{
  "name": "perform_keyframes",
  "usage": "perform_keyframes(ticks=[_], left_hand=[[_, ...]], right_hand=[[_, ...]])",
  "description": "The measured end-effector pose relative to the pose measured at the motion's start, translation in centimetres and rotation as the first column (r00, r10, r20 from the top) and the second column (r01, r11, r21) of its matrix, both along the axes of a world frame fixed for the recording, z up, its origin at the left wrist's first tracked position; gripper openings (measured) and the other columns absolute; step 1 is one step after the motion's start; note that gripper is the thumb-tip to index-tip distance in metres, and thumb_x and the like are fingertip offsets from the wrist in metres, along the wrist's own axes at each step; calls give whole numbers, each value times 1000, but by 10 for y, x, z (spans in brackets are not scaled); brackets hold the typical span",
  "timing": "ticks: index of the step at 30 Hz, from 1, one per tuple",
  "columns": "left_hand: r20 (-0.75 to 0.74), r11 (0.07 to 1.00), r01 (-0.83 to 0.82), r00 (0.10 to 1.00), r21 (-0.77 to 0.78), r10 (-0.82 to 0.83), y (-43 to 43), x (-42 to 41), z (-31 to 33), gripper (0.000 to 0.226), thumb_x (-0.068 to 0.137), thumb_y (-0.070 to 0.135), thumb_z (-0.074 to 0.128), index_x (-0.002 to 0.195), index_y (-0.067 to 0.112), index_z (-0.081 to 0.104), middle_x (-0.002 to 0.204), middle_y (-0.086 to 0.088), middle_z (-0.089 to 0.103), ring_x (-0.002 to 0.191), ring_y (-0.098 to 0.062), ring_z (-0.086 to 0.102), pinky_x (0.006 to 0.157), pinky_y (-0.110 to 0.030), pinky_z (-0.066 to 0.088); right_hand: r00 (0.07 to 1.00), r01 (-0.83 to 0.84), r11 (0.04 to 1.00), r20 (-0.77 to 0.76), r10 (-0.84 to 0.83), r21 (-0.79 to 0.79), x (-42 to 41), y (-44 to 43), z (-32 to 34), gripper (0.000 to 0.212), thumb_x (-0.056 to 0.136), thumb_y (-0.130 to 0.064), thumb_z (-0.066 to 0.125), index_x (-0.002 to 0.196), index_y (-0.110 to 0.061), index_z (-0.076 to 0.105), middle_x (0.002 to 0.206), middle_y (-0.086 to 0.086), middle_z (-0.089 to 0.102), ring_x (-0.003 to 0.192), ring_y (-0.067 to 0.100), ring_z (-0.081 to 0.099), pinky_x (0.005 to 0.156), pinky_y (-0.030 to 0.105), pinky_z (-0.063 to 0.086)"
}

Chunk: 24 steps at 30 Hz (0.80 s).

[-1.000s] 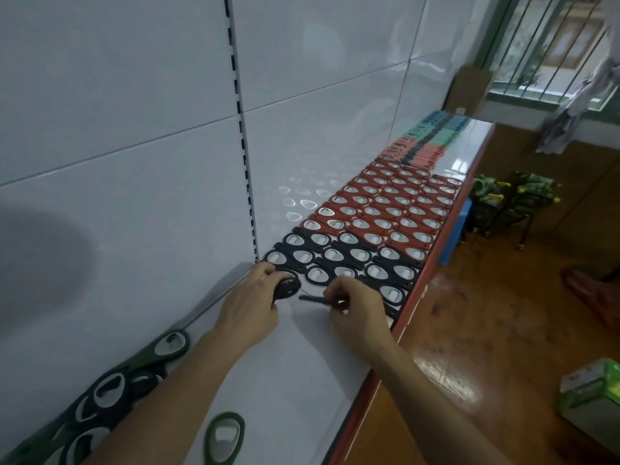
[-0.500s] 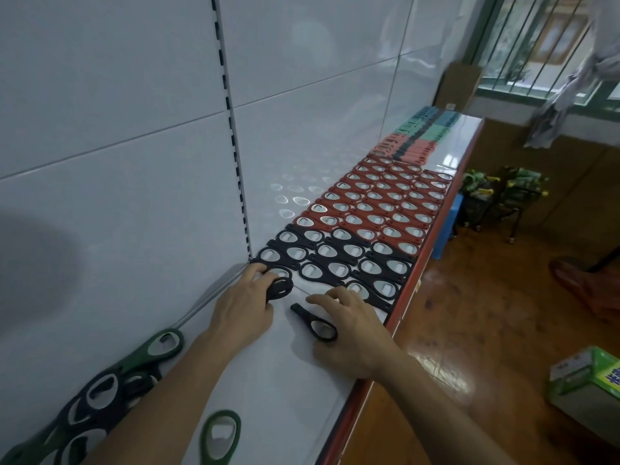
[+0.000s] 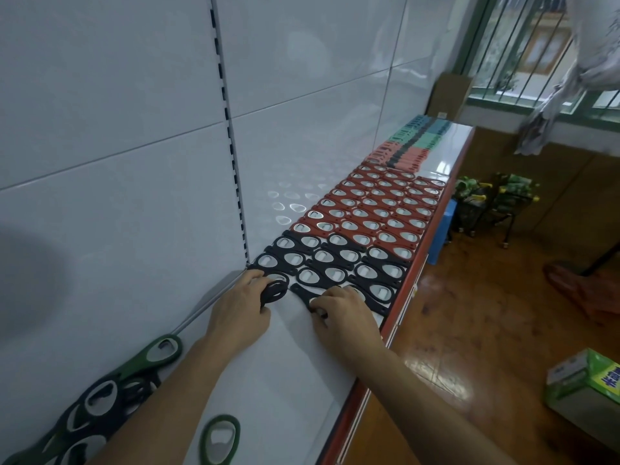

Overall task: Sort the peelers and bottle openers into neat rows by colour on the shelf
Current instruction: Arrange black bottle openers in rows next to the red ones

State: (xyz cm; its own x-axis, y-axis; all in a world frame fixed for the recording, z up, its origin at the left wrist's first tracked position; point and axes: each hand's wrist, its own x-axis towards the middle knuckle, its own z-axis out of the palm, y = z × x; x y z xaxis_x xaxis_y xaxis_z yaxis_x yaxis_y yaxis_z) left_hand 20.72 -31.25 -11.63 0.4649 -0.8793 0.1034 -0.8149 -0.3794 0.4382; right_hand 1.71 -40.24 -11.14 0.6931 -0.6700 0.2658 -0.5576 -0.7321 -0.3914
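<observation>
Black bottle openers (image 3: pixel 335 260) lie in neat rows on the white shelf (image 3: pixel 285 370), with rows of red openers (image 3: pixel 372 209) behind them and pink and teal peelers (image 3: pixel 411 146) at the far end. My left hand (image 3: pixel 240 313) grips a small stack of black openers (image 3: pixel 273 292) at the near end of the black rows by the wall. My right hand (image 3: pixel 345 315) presses its fingertips on a single black opener (image 3: pixel 303 295) lying flat beside that stack.
A loose heap of green and black openers (image 3: pixel 100 401) lies near left along the wall, and one green opener (image 3: pixel 219 439) lies alone in front. The shelf's red front edge (image 3: pixel 399 313) runs on the right. Beyond it are a wooden floor, a green box (image 3: pixel 587 387) and small carts (image 3: pixel 486 203).
My right hand laid the single black opener flat and slid it forward against the black row. My left hand kept its stack in place by the wall.
</observation>
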Motion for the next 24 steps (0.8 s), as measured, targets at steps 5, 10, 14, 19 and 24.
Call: perform_keyframes(ticks=[5,10,14,19,24], left_hand=[[1,1000,-2,1000,-7,2,0,0,0,56,85,10,59,139,25,58,151,13,43,124,-21,57,92,-35,51],[-10,1000,-8,1000,-7,8,0,-1,2,56,85,9,59,139,25,58,151,13,43,124,-21,57,90,-36,52],[-9,1000,-7,1000,-2,7,0,-1,4,56,86,9,59,140,25,57,151,14,42,124,-21,57,90,-35,50],[-59,1000,21,998,-6,-21,1,2,3,58,85,7,60,140,26,58,148,9,43,122,-23,57,91,-34,50],[-463,938,-230,882,-258,89,0,-7,17,36,81,6,63,112,24,69,97,0,59,74,-18,59,69,-30,46]], right_hand=[[1000,7,999,1,-7,-38,3,-3,-3,28,95,-13,55,106,-22,79,102,-4,72,94,21,58,79,32,50],[999,29,1000,18,-29,-11,6,-4,-2,30,96,-11,54,113,-21,77,106,-2,71,99,21,58,82,30,48],[998,52,998,34,-51,-32,7,-4,-3,29,97,-13,54,112,-21,77,104,-4,72,97,20,57,76,29,48],[997,63,998,45,-63,-16,6,-4,-4,28,96,-14,55,115,-22,75,110,-6,69,100,16,57,79,27,48],[984,112,992,136,-119,60,3,-1,-3,24,93,-28,66,117,-26,71,114,-11,61,102,8,58,82,25,54]])
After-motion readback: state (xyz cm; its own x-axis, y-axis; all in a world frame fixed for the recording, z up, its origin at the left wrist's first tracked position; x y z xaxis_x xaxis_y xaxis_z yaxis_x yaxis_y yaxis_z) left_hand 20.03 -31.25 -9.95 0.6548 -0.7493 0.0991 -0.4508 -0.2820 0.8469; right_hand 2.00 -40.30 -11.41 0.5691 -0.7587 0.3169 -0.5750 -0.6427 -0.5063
